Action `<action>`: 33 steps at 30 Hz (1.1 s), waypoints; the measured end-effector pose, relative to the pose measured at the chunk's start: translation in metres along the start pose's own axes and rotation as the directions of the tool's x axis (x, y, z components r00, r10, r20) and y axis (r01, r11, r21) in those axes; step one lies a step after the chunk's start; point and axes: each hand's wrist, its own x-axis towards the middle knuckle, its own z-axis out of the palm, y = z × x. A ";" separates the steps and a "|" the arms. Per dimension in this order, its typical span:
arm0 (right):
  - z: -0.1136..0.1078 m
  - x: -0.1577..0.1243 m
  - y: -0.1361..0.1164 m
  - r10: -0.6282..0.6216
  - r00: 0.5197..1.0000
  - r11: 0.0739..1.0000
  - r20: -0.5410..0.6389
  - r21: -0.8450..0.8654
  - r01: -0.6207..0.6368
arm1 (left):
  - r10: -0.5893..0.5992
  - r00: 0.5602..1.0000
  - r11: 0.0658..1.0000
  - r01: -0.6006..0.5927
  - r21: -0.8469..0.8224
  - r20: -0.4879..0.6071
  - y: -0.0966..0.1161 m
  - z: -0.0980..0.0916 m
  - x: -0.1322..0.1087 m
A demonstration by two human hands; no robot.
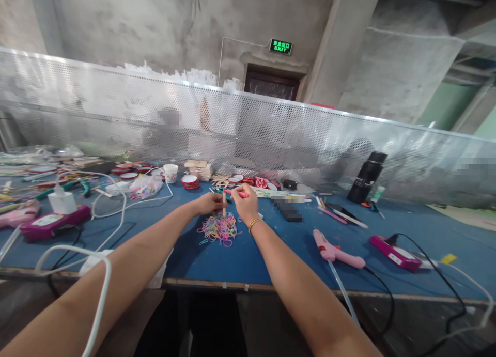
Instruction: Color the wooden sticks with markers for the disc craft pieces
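My left hand (pixel 210 204) is closed on a narrow pale wooden stick (pixel 223 204), which stands upright over the table. From the right, my right hand (pixel 245 202) grips a red pen (pixel 241 193), its tip pointing left at the upper part of the stick. Whether the tip touches the wood is too small to tell. Just below both hands lies a loose heap of small pastel plastic clips (pixel 220 230) in pink, yellow, blue and purple. A gold bracelet (pixel 253 223) circles my right wrist.
A pink glue gun (pixel 335 251) and a purple power strip (pixel 395 252) with trailing cords lie right. Another purple strip (pixel 56 222) and a looping white cable (pixel 124 202) are left. Behind stand a paper cup (pixel 170 173), stacked red-rimmed discs (pixel 190 182) and a black bottle (pixel 367 177).
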 end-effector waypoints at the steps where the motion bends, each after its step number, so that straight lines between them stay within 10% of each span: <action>1: 0.000 0.000 0.000 0.001 1.000 1.000 -0.014 -0.004 -0.001 | -0.002 1.000 1.000 0.002 -0.001 0.004 -0.001 0.000 0.000; 33: -0.001 0.000 0.001 -0.005 1.000 1.000 -0.025 -0.002 0.005 | -0.006 1.000 1.000 0.006 -0.009 0.010 0.001 0.001 0.000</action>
